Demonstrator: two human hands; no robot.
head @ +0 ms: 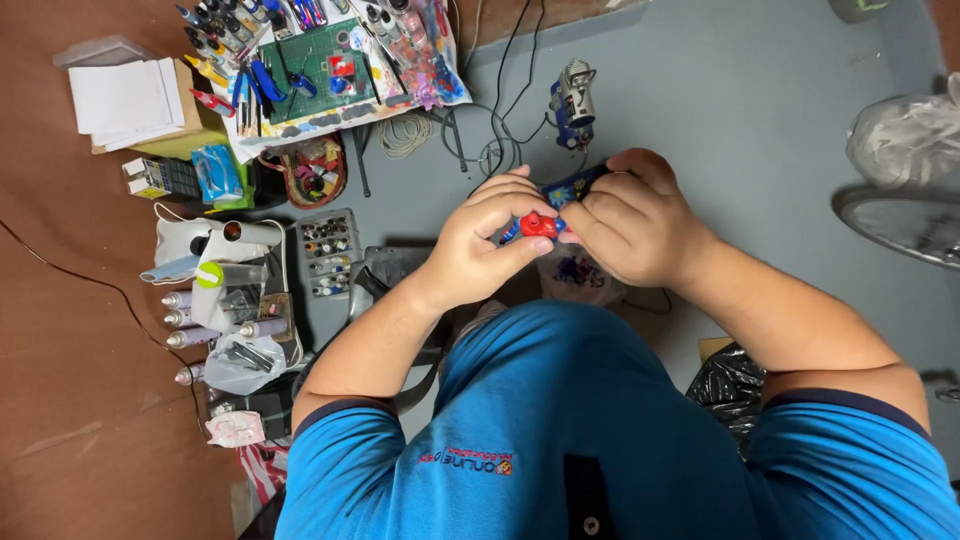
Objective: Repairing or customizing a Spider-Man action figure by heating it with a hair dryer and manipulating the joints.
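Both my hands meet over a small toy figure with a red part (538,226) and blue limbs. My left hand (480,240) pinches the red part between thumb and fingers. My right hand (630,215) is closed around the figure's blue body (572,187), whose tip pokes out above my knuckles. Most of the figure is hidden inside my fingers.
A green cutting mat (315,65) with pliers, paint bottles and brushes lies at the top left. A white and blue toy robot (573,103) stands beyond my hands among black cables. A tray of small paint pots (328,252), spray cans (205,330), plastic bags and a fan (900,220) surround me.
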